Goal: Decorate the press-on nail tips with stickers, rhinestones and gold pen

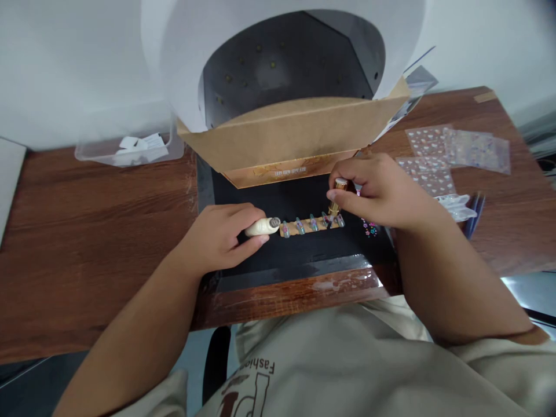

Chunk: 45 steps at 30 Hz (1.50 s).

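A wooden strip (306,225) carrying several painted nail tips lies on a black mat (295,255). My left hand (219,234) rests on the mat, fingers closed around a cream practice finger (262,227) whose tip touches the strip's left end. My right hand (380,191) is closed in a pinch on a small gold-topped tool (335,202), held upright with its lower end at the nail tips on the strip's right end.
A white nail lamp (286,58) stands behind a brown cardboard box (295,139). Sticker sheets (456,150) lie at the right on the wooden table (95,231); a clear plastic tray (130,147) sits at the back left. Tiny coloured decorations (369,227) lie on the mat.
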Tool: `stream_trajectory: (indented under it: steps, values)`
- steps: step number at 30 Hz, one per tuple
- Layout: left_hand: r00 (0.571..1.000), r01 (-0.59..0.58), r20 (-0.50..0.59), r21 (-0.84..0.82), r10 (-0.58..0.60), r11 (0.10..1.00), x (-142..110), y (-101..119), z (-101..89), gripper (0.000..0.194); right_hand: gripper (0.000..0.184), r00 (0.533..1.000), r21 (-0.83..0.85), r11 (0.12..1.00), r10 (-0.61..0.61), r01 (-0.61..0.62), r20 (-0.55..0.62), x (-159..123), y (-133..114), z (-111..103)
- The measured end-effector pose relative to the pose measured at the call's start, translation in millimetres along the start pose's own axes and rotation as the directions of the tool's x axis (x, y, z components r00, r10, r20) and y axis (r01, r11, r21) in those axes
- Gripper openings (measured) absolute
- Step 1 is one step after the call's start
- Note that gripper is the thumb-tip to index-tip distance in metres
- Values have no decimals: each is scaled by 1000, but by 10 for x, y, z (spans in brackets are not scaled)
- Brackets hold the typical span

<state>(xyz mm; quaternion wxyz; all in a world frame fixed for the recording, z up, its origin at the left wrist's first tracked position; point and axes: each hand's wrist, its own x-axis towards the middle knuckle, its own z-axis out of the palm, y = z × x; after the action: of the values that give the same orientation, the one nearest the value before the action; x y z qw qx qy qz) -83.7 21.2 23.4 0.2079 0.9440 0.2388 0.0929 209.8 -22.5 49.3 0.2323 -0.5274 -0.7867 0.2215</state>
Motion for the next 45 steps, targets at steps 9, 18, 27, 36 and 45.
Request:
stream_trajectory:
  steps: [9, 18, 27, 36, 45]
  values:
    - [1000, 14, 8, 2, -14, 1000, 6, 12, -17, 23, 19, 997, 79, 997, -7, 13, -79, -26, 15, -51]
    - [1000, 18, 9, 3, -18, 1000, -2, -5, 3, 22, 17, 1000, 18, 1000, -2, 2, 0, 4, 22, 2]
    - [1000, 23, 9, -1, -23, 1000, 6, 18, -17, 23, 18, 1000, 15, 1000, 7, -6, -30, 14, 73, -8]
    - [1000, 23, 11, -5, -23, 1000, 7, 17, -13, 23, 17, 999, 40, 999, 6, -5, -49, 6, 80, -20]
    - [1000, 0, 0, 4, 0, 1000, 4, 16, -6, 22, 14, 974, 219, 971, -46, 95, -221, -87, -6, -35]
